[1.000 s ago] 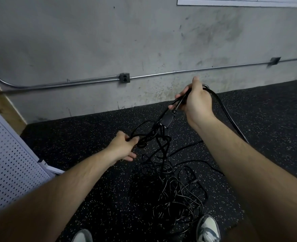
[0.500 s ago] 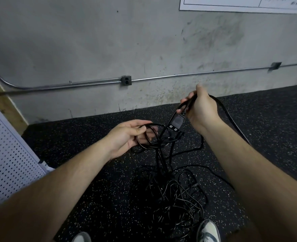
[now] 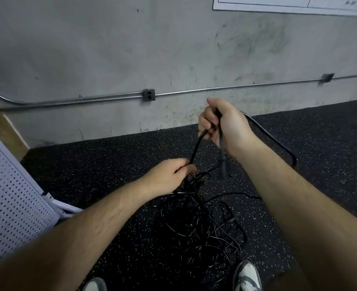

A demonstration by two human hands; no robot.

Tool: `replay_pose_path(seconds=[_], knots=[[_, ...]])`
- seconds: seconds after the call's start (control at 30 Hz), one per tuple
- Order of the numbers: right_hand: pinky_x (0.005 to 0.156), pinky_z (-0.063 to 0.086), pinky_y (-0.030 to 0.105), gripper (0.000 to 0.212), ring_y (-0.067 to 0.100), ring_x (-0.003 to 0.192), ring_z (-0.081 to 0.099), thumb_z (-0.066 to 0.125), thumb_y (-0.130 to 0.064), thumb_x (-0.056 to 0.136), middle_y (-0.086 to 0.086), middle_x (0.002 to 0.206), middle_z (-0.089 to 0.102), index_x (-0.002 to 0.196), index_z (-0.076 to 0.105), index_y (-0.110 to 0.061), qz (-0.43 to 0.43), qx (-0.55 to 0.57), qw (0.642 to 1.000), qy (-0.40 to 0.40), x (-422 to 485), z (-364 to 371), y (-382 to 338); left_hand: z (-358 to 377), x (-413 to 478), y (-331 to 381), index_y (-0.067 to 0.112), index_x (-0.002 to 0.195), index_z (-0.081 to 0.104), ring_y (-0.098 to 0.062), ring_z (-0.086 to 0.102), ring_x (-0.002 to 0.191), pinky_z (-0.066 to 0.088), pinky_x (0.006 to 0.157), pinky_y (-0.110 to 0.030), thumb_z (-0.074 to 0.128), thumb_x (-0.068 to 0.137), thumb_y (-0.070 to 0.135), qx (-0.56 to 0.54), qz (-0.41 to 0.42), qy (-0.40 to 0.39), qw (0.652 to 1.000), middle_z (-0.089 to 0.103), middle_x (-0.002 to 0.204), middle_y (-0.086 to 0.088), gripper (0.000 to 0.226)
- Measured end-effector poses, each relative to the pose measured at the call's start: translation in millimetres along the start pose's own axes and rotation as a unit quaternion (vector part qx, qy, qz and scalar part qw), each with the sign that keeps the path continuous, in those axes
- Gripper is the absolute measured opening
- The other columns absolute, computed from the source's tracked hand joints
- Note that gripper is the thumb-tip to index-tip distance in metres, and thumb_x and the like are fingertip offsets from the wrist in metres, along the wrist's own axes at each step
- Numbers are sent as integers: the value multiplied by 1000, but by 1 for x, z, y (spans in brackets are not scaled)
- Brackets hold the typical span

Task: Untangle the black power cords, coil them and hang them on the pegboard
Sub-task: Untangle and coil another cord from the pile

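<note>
A tangle of black power cords lies on the speckled black floor between my feet. My right hand grips a thick black cord, raised above the pile; its plug end dangles below the fist and a loop arcs out to the right. My left hand holds a strand of that cord lower down, just above the knot at the top of the tangle. A taut length runs between the two hands. The white pegboard stands at the left edge.
A grey concrete wall faces me, with a metal conduit and an outlet box low on it. A wooden post stands behind the pegboard. My two shoes show at the bottom edge.
My left hand has closed on a strand and shifted right, toward the right hand. My right hand turned so the plug now hangs straight down below the fist.
</note>
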State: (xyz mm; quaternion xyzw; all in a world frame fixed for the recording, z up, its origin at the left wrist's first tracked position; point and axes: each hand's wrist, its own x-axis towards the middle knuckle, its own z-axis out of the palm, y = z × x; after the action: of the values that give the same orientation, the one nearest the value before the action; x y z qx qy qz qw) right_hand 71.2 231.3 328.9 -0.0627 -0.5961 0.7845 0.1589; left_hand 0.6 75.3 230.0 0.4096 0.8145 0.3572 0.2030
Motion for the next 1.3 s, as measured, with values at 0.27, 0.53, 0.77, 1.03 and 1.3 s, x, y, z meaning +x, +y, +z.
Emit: replay_pose_path(seconds=[0.27,0.53,0.77,1.03,1.3], knots=[[86,59,54,56,21,69,58,54,-43,103,2,60,41,54,41,-19,9,-1,1000,17,1,-15,-3,-1,10,-23,11,92,75,-9,47,119,38,113,-38,65,100,22,142,107,59,982,56,124,9,17],[51,46,26,27,13,62,49,54,-14,105,4,85,61,131,62,-15,44,-94,993,-48,-8,-25,24,-20,0,13,18,81,56,-13,54,83,38,85,-37,51,106,30,138,133,201,961,60,81,10,28],[51,41,19,46,5,55,53,83,-10,82,1,81,63,124,65,-17,9,-281,957,-73,-15,-5,34,-41,3,29,24,86,64,-11,60,70,50,67,-34,52,106,31,-102,40,194,975,65,77,8,25],[62,46,31,19,12,63,59,77,-28,90,1,73,70,82,69,-14,-59,-453,889,20,-5,6,52,-47,-2,27,13,98,55,-18,68,70,58,67,-34,55,104,39,-325,-60,111,937,68,87,-7,26],[54,43,22,28,4,53,55,70,-30,96,-7,62,63,73,65,-15,-47,-415,903,101,-1,-1,27,-30,-14,18,12,126,55,-20,69,115,53,103,-43,71,85,-9,-354,16,61,933,69,125,-8,48]])
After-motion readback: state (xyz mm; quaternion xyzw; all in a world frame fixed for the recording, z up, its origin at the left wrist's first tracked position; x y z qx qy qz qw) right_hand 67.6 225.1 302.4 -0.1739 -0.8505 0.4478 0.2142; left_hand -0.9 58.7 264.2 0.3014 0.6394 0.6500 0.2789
